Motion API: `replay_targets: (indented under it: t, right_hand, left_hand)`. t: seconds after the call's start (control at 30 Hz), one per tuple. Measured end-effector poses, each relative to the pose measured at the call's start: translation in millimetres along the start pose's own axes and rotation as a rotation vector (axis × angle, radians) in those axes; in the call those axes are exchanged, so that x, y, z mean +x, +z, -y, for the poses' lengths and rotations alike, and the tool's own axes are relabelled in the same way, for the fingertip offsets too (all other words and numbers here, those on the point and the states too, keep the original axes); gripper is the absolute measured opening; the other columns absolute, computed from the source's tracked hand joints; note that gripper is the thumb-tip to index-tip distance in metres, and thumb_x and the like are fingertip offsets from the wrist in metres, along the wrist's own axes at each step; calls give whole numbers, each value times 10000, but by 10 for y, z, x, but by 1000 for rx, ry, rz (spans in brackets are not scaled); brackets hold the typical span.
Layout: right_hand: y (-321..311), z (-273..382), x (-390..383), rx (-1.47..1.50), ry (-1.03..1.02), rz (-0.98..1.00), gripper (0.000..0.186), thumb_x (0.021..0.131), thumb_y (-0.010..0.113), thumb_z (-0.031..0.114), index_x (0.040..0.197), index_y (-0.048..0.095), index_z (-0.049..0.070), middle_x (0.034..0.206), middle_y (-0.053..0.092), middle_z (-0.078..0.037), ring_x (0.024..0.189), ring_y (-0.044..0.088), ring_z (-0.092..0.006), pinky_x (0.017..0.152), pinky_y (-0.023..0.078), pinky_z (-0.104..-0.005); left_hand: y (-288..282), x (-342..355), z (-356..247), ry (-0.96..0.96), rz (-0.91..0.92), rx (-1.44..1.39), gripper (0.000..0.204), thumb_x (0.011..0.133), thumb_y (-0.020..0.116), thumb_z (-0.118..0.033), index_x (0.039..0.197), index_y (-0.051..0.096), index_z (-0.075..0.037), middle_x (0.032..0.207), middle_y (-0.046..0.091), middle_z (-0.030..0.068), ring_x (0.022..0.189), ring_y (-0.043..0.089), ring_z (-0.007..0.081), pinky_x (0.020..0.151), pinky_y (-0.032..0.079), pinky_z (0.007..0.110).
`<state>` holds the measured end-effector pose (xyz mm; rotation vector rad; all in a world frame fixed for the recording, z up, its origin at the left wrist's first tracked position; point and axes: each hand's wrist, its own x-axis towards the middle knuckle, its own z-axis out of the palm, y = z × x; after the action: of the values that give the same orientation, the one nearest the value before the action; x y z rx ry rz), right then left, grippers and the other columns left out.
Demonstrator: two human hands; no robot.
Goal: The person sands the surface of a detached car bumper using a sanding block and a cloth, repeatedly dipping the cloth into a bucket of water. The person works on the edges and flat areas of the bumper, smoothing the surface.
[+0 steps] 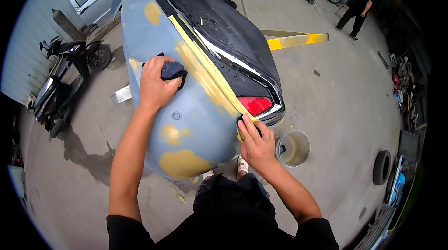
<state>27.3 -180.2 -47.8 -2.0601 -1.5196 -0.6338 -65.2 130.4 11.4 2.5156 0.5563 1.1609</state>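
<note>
Rubbing looks unfinished: yellow tape [210, 65] laid, tan patches [185, 163] remaining on grey panel [200, 121]; left grip [157, 84] clasps dark pad [173, 70], right grip [256, 145] black pad [240, 119].

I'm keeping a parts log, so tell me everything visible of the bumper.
The bumper is a curved shell, matte blue-grey with tan patches and a small round mark. Yellow tape borders its black section, which carries a red reflector. It looks raised, its support mostly hidden. The left hand holds a dark pad against it; the right hand is at its taped edge.
</note>
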Motion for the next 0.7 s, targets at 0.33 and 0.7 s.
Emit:
replay_targets:
  t: [0.33,0.7]
  right_hand:
    - [174,237,405,-49,28,-28,443,806,655,80,1246,678,40,1387,611,-58,1066,570,-270,834,436,-352]
    - [179,197,343,-58,43,-37,437,797,673,97,1229,689,33,1392,600,-73,1054,561,-274,815,442,-350]
  left_hand:
    - [-12,10,-20,18,35,10,362,694,739,-104,1032,619,-52,1016,613,135,994,588,356,883,475,398]
    - [-29,13,-46,7,66,31,351,699,738,-112,1021,612,-48,996,613,137,993,585,361,887,469,400]
